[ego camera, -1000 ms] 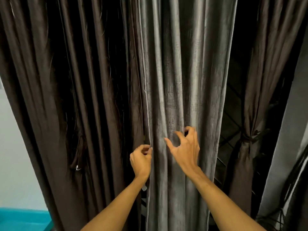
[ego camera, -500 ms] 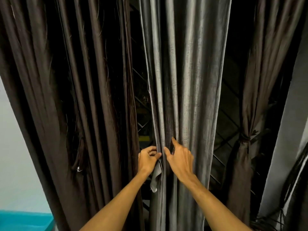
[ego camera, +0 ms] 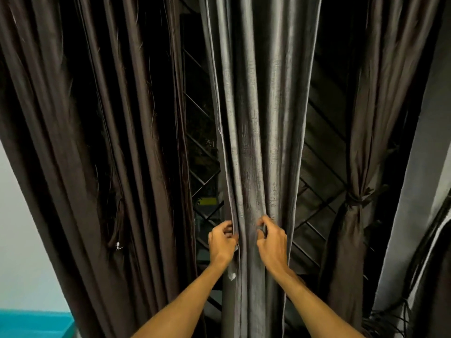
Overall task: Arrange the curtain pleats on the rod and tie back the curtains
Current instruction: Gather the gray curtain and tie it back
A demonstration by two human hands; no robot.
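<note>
Curtain (ego camera: pixel 258 130) bunched, L hand (ego camera: pixel 220 245) fingers pinch edge, R hand (ego camera: pixel 272 245) fingers grip folds

Silvery grey curtain (ego camera: pixel 263 118) at the right hand (ego camera: pixel 272 245); dark brown curtain (ego camera: pixel 85 142) left of the left hand (ego camera: pixel 223 243); black diamond-lattice grille (ego camera: pixel 202 154) between.

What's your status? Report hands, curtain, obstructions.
Left hand grips left edge of grey curtain. Right hand pinches its middle folds. Curtain gathered, not yet tied. No obstruction seen.
</note>
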